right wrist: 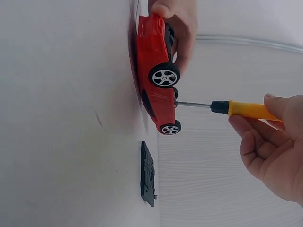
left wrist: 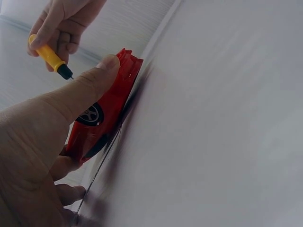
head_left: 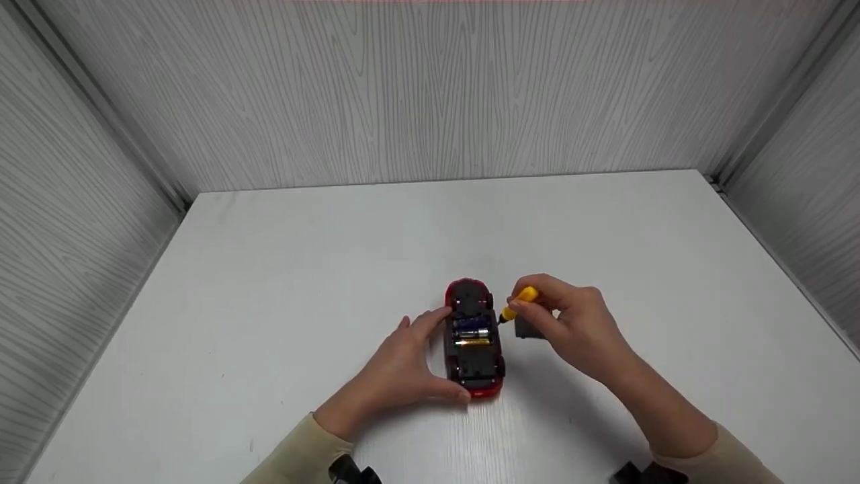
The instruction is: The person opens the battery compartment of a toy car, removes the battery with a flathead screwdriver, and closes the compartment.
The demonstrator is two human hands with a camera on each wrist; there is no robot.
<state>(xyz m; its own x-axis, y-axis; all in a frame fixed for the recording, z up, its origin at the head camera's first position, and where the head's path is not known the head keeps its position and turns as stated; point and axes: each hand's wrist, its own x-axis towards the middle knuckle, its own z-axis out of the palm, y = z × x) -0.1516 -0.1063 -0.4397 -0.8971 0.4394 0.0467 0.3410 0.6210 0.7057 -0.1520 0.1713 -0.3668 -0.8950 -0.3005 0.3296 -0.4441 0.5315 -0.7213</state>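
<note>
A red toy car (head_left: 478, 366) lies upside down on the white table, its battery bay exposed with several batteries (head_left: 472, 333) inside. My left hand (head_left: 398, 376) holds the car from the left, thumb at its near end and fingers along its side. In my right hand (head_left: 586, 329) is a yellow-handled screwdriver (right wrist: 253, 110), pinched between thumb and fingers. Its metal tip meets the car's underside in the right wrist view, beside the batteries. Partly hidden under the right hand, a dark battery cover (right wrist: 147, 174) rests on the table just right of the car.
The white tabletop (head_left: 302, 269) spreads around the car. Grey wood-grain panels (head_left: 430, 94) rise behind it and at both sides. Black devices (head_left: 353, 470) are worn on the wrists, near the table's front.
</note>
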